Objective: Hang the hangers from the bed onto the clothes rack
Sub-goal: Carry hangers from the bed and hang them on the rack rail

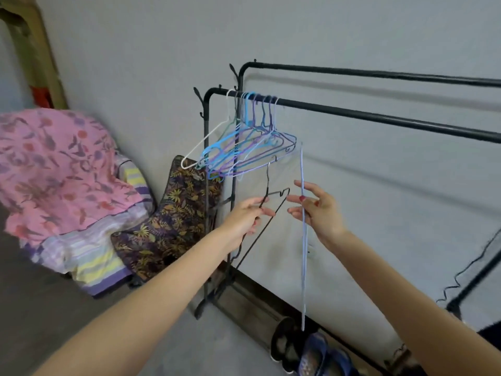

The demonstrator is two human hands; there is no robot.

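Observation:
A black metal clothes rack [379, 116] with two rails stands against the grey wall. Several hangers [244, 147], white, blue and purple, hang bunched at the left end of its front rail. My left hand [245, 218] grips a thin black wire hanger [267, 210] below that bunch, its hook pointing up. My right hand [317, 210] holds a pale lilac hanger [303, 253] seen edge-on, running from near the bunch down toward the floor. Both hands are below the front rail.
A heap of bedding under a pink floral cloth [54, 169] lies at the left, with a dark leaf-patterned cushion [173, 213] leaning by the rack's post. Shoes and blue slippers [314, 354] sit on the floor under the rack. A black cord [471, 267] hangs at right.

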